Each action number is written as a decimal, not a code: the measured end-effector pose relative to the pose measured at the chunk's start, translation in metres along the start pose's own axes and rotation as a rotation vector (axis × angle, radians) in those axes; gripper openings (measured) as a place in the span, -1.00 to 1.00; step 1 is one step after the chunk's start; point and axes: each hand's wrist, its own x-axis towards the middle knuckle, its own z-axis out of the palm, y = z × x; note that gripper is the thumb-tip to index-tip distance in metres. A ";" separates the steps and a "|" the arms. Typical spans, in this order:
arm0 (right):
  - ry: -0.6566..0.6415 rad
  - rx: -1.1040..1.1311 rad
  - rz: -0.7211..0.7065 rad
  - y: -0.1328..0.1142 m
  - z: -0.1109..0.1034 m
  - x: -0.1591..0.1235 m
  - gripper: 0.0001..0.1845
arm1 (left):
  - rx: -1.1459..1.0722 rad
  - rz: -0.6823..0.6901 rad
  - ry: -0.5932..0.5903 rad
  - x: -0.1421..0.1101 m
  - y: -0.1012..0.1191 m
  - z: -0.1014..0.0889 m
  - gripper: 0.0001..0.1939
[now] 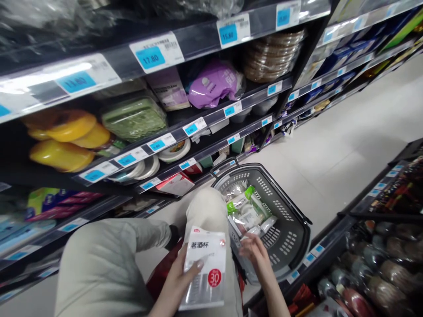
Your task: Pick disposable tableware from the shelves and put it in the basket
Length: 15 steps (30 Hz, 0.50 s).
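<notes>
My left hand (185, 275) grips a white pack of disposable cups (208, 251) marked with a red circle and the number 30. The thumb lies across its front, and the pack is held above my leg. My right hand (255, 251) hangs over the near left side of a grey shopping basket (284, 237), its fingers apart and slightly blurred, with nothing seen in them. Inside the basket are plastic-wrapped goods (249, 211), some with bright green packaging.
Shelves with blue price tags (150, 57) run along the left, holding yellow containers (62, 154), a green wrapped pack (134, 116), a purple bag (214, 83) and stacked brown plates (274, 57). Another shelf (373, 198) borders the right. Pale floor tiles (346, 132) lie between.
</notes>
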 end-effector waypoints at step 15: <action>-0.074 -0.105 -0.160 -0.058 0.048 -0.071 -0.37 | 0.171 0.218 -0.385 -0.020 0.030 0.045 -0.41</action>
